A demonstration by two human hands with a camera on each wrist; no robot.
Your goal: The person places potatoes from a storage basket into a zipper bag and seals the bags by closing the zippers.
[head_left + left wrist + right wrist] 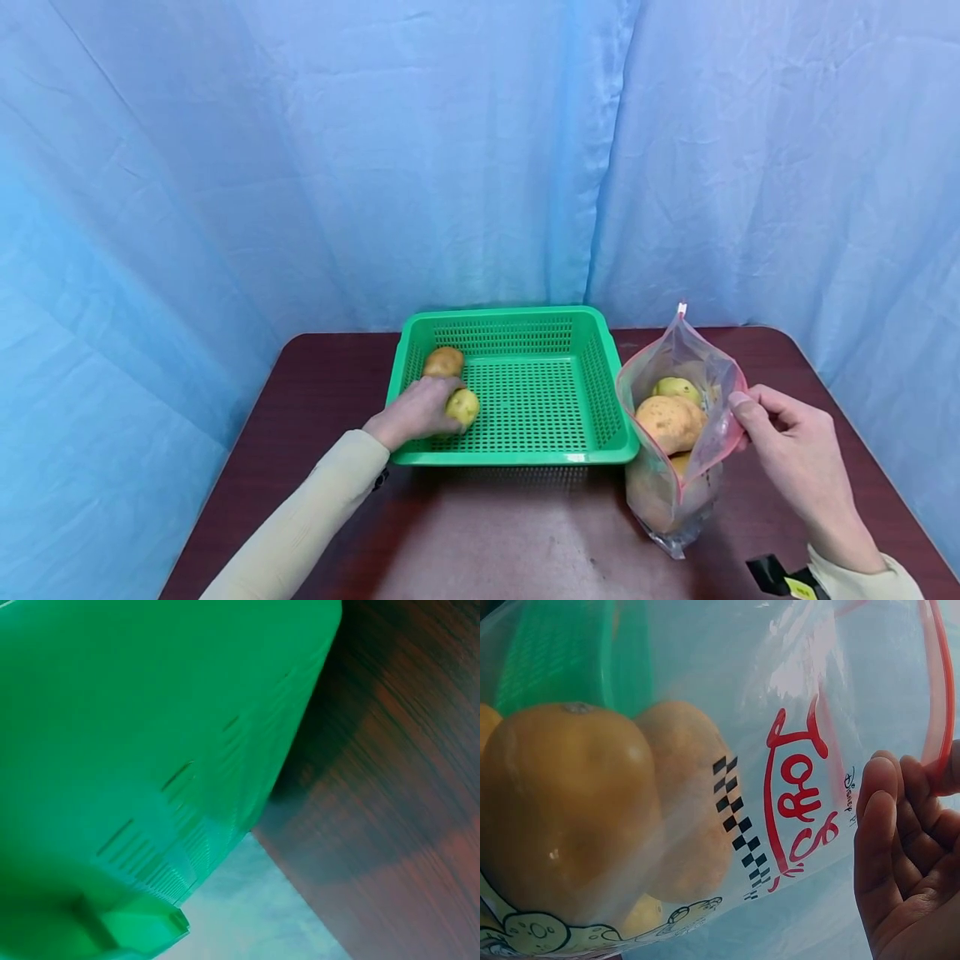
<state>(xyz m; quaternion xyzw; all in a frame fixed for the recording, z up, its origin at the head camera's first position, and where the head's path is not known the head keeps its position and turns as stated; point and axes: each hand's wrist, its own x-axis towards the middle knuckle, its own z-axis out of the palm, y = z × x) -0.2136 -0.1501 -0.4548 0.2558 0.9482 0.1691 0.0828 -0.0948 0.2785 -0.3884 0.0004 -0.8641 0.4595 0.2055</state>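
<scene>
Beside the right edge of the basket (517, 457), my right hand (802, 450) is pinching the bag (670, 498), presumably propping its mouth wide. My left hand (422, 408) is gripping a yellow fruit (466, 406) inside, toward the left edge.

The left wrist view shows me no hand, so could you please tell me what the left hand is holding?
Observer: The left hand grips a yellow-green fruit inside the green basket.
Operator: Thank you; is anything else in there?
Observer: Yes, a brownish rounded item lies just beyond the hand.
Operator: And what is the right hand doing, please?
Observer: The right hand holds a pink-edged clear bag near its mouth.
</scene>
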